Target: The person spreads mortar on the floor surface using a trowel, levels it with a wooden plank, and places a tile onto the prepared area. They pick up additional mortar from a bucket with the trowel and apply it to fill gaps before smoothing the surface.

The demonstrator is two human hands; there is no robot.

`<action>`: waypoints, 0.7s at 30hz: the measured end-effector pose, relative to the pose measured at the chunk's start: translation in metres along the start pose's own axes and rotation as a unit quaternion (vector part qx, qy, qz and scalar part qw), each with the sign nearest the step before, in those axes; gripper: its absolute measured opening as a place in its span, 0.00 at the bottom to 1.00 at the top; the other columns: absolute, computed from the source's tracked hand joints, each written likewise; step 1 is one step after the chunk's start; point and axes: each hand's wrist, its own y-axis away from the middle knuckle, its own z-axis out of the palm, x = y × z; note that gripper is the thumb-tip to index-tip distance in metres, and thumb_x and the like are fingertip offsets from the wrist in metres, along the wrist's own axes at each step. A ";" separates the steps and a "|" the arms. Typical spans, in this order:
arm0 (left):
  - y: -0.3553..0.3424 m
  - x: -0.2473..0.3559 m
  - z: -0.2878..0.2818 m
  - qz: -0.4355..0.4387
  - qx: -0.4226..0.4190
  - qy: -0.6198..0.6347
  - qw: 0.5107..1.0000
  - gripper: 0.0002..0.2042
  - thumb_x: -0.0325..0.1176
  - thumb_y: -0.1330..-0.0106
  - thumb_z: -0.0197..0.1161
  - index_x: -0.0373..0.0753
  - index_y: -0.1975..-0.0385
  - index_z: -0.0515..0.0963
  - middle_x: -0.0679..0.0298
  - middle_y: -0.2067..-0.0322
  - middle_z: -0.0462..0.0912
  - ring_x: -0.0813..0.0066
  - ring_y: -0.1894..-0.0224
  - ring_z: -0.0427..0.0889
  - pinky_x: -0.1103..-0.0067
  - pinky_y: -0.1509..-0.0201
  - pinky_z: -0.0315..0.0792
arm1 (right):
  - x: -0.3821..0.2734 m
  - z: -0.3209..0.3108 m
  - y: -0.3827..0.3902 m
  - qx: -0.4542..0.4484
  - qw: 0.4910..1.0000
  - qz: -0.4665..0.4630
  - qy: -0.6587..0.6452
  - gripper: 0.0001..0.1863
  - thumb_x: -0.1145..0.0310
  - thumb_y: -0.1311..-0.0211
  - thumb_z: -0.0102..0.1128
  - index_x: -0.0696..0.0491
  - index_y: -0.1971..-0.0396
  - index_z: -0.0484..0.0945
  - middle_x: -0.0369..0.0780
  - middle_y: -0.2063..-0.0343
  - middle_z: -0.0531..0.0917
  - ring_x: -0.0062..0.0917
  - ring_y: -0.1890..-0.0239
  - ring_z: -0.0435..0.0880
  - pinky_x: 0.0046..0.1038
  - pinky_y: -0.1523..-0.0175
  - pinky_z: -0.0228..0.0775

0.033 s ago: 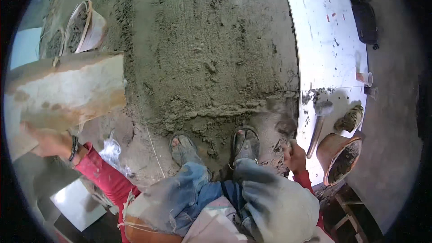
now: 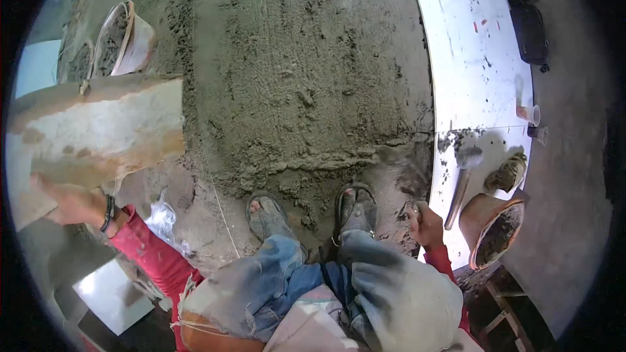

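Note:
At the left, my left hand (image 2: 75, 203) is closed on the near edge of a large flat panel (image 2: 111, 124), whitish with brown stains. Its fingertips are partly hidden. Low at the right, my right hand (image 2: 427, 225) grips the handle of a trowel; the trowel's blade (image 2: 404, 173) is smeared by motion over the near edge of the mortar bed. Wet grey mortar (image 2: 293, 85) spreads ahead of my feet, raked with rough lines and ending in a lumpy ridge. My sandalled feet stand at that ridge.
White tiles (image 2: 466, 58) line the right side, bearing a mallet (image 2: 463, 182), a crumpled cloth (image 2: 507, 173) and a plastic cup (image 2: 529, 115). A mortar bucket (image 2: 492, 228) stands near right, another bucket (image 2: 134, 42) far left. A string (image 2: 225, 218) crosses the floor by my left foot.
The trowel blade has swung slightly up and left, blurred. The panel in my left hand has shifted a little to the right.

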 end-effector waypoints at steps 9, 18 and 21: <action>0.021 0.052 0.029 -0.071 -0.011 0.009 0.997 0.28 0.39 0.36 0.68 0.26 0.43 0.69 0.51 0.45 0.76 0.64 0.48 0.78 0.71 0.42 0.73 | -0.065 0.037 -0.059 0.133 0.990 0.004 0.047 0.11 0.62 0.30 0.51 0.56 0.65 0.71 0.54 0.73 0.79 0.54 0.69 0.79 0.47 0.70 0.68; 0.007 0.011 -0.010 -0.087 0.002 -0.039 0.995 0.35 0.41 0.37 0.69 0.23 0.38 0.62 0.43 0.42 0.73 0.57 0.41 0.76 0.69 0.36 0.71 | -0.061 0.062 -0.021 0.097 0.991 0.059 -0.066 0.12 0.65 0.30 0.45 0.58 0.60 0.73 0.53 0.75 0.76 0.53 0.72 0.76 0.47 0.66 0.67; 0.016 0.014 0.000 -0.053 -0.010 -0.026 0.998 0.35 0.40 0.37 0.69 0.23 0.39 0.61 0.41 0.43 0.72 0.57 0.41 0.75 0.68 0.34 0.71 | -0.050 0.115 -0.053 0.186 0.972 -0.144 0.029 0.14 0.63 0.31 0.48 0.61 0.58 0.71 0.52 0.74 0.75 0.53 0.73 0.74 0.49 0.65 0.66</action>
